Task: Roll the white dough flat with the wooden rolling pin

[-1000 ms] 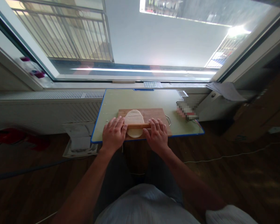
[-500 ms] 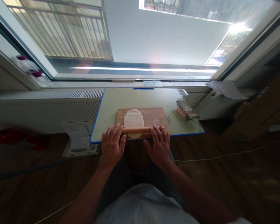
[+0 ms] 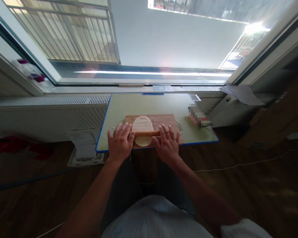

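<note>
A wooden rolling pin (image 3: 146, 134) lies across a flat oval sheet of dough (image 3: 142, 123), with dough showing both beyond it and on my side of it. My left hand (image 3: 120, 140) is closed over the pin's left end, its fingers draped on top. Over the right end lies my right hand (image 3: 167, 141), also holding the pin, thumb pointing inward. Beneath the dough is a wooden cutting board (image 3: 164, 120) with a metal handle (image 3: 180, 127) at its right side. Traces of flour mark the board right of the dough.
The board rests on a pale, blue-edged table (image 3: 124, 102) below the window. A blurred-out item (image 3: 200, 115) sits on its right side. Papers (image 3: 242, 95) lie on a ledge at right, a bottle (image 3: 31, 70) stands at left, and a white cord (image 3: 218, 170) crosses the floor.
Both hands and the rolling pin have moved a little away from me, up the dough. More dough now shows on the near side of the pin.
</note>
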### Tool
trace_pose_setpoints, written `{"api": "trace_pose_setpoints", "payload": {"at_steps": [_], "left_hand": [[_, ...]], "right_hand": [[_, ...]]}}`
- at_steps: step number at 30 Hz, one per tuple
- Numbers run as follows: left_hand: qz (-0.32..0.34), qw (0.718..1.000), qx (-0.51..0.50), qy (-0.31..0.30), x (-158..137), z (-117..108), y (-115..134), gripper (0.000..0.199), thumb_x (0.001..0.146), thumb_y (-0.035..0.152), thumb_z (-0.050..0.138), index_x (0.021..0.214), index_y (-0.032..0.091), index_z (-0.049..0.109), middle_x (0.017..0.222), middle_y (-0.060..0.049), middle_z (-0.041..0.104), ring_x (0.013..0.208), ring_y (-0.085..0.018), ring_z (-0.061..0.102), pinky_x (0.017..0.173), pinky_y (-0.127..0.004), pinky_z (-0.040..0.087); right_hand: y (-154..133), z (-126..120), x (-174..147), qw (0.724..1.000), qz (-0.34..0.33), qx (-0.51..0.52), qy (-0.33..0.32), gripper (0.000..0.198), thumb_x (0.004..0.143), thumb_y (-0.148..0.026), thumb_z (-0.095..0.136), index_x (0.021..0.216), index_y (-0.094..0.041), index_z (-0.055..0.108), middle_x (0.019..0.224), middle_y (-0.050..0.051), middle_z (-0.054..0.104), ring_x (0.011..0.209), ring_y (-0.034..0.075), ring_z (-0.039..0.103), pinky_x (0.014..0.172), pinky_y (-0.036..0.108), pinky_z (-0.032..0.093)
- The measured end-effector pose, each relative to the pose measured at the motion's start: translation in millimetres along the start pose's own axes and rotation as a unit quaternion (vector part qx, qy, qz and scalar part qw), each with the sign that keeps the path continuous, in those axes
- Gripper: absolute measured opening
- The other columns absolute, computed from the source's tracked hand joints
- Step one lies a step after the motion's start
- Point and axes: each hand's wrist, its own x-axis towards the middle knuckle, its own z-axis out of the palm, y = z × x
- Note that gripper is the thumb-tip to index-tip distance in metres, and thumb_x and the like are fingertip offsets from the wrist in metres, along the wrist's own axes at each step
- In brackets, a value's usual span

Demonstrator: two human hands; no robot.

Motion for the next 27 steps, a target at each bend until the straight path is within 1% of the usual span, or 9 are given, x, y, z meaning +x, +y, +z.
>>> {"api": "trace_pose_setpoints", "payload": {"at_steps": [7, 11, 14, 16, 19, 23, 27], "left_hand": [[-0.005, 1.0, 0.016, -0.026, 27, 1, -1, 0.055, 0.112, 0.048, 0.034, 0.151, 0.027, 0.066, 0.162, -0.009, 0.06, 0.158, -0.034, 0.045, 0.132, -0.071, 0.021], [-0.007, 0.999, 0.028, -0.036, 41, 3, -3, 0.053, 0.111, 0.048, 0.035, 0.15, 0.03, 0.067, 0.165, -0.007, 0.058, 0.158, -0.035, 0.045, 0.131, -0.072, 0.022], [-0.007, 0.999, 0.034, -0.038, 49, 5, -4, 0.053, 0.111, 0.047, 0.036, 0.149, 0.03, 0.067, 0.166, -0.008, 0.057, 0.157, -0.036, 0.045, 0.13, -0.073, 0.022], [-0.009, 0.999, 0.037, -0.035, 55, 6, -3, 0.052, 0.11, 0.045, 0.036, 0.149, 0.03, 0.068, 0.165, -0.008, 0.058, 0.156, -0.037, 0.046, 0.13, -0.074, 0.023], [-0.016, 0.999, 0.041, -0.032, 64, 8, -3, 0.051, 0.109, 0.045, 0.038, 0.147, 0.031, 0.07, 0.164, -0.009, 0.059, 0.154, -0.037, 0.048, 0.128, -0.074, 0.025], [-0.03, 0.998, 0.049, -0.04, 78, 12, -4, 0.05, 0.108, 0.045, 0.04, 0.143, 0.031, 0.073, 0.162, -0.01, 0.061, 0.151, -0.037, 0.051, 0.127, -0.072, 0.029], [-0.038, 0.997, 0.047, -0.056, 93, 16, -7, 0.051, 0.107, 0.044, 0.04, 0.142, 0.028, 0.074, 0.161, -0.013, 0.061, 0.149, -0.037, 0.052, 0.124, -0.07, 0.034]], "right_hand": [[0, 2, 27, 1.0, 0.014, 0.005, -0.026, 0.06, 0.114, -0.053, 0.042, 0.163, -0.02, 0.052, 0.171, 0.013, 0.049, 0.162, 0.035, 0.035, 0.134, 0.07, 0.008], [1, 5, 43, 0.999, 0.023, -0.004, -0.047, 0.058, 0.114, -0.053, 0.041, 0.161, -0.023, 0.055, 0.17, 0.011, 0.05, 0.16, 0.035, 0.037, 0.133, 0.07, 0.01], [1, 5, 54, 0.998, 0.03, -0.007, -0.059, 0.058, 0.114, -0.055, 0.039, 0.159, -0.023, 0.058, 0.168, 0.011, 0.053, 0.159, 0.034, 0.039, 0.133, 0.071, 0.011], [1, 3, 62, 0.998, 0.026, -0.005, -0.065, 0.058, 0.114, -0.056, 0.037, 0.156, -0.022, 0.061, 0.166, 0.012, 0.056, 0.158, 0.035, 0.04, 0.132, 0.07, 0.014], [1, 2, 72, 0.998, 0.016, -0.001, -0.063, 0.06, 0.115, -0.056, 0.036, 0.153, -0.02, 0.064, 0.162, 0.013, 0.06, 0.156, 0.035, 0.042, 0.131, 0.068, 0.018], [1, 4, 86, 0.999, 0.009, -0.009, -0.046, 0.059, 0.115, -0.056, 0.035, 0.151, -0.02, 0.065, 0.16, 0.013, 0.062, 0.152, 0.034, 0.046, 0.131, 0.064, 0.019], [0, 4, 96, 0.999, 0.002, -0.023, -0.038, 0.054, 0.115, -0.057, 0.037, 0.138, -0.022, 0.071, 0.148, 0.013, 0.071, 0.142, 0.033, 0.053, 0.127, 0.06, 0.022]]}}
